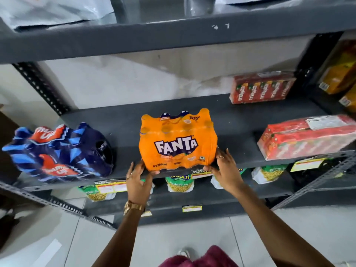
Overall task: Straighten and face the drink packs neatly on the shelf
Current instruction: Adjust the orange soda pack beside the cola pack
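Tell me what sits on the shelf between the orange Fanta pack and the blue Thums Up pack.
Nothing: in the head view, bare dark grey shelf separates the orange Fanta pack from the blue Thums Up pack.

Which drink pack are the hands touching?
The orange Fanta pack in the middle. The left hand and right hand hold its bottom corners. The blue pack and red packs sit untouched.

Both hands, left hand [137, 178] and right hand [224, 168], grip the Fanta pack's [178, 139] lower corners. It stands label-forward at the shelf [123, 120] edge.
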Tool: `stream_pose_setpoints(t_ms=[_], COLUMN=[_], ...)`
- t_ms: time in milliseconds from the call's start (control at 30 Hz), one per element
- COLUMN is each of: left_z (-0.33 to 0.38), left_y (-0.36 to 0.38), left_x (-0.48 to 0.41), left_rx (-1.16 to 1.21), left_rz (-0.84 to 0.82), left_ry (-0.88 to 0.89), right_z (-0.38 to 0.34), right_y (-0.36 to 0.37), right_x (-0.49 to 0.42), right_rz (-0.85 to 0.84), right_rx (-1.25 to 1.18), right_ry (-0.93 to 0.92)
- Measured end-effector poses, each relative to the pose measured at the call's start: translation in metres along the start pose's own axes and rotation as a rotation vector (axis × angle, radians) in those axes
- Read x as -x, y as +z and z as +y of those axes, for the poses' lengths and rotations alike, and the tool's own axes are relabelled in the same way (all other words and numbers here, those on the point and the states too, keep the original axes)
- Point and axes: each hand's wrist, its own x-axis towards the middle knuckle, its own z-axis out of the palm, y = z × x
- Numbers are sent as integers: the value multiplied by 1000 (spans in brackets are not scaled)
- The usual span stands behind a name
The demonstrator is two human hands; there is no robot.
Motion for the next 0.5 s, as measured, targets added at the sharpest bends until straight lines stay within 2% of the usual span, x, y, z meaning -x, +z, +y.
stream_pose_setpoints(t_ms=[233,333,367,433,500], left_z=[2,19,25,41,77], left_y=[-4,5,4,4,26], left_x=[0,16,20,36,60], left_rx=[-27,48,77,53,55], left_rz=[-23,14,71,228,254], left_ry=[-61,-49,-32,38,220], right_z=[1,-1,-7,-15,4], right_y=[1,-10,-14,-27,-57], right_x=[3,12,14,24,43], right_rz=[4,6,6,106,348], right_rx=[38,-25,-89,-277,-347], right_ry=[17,-30,-39,-37,-69])
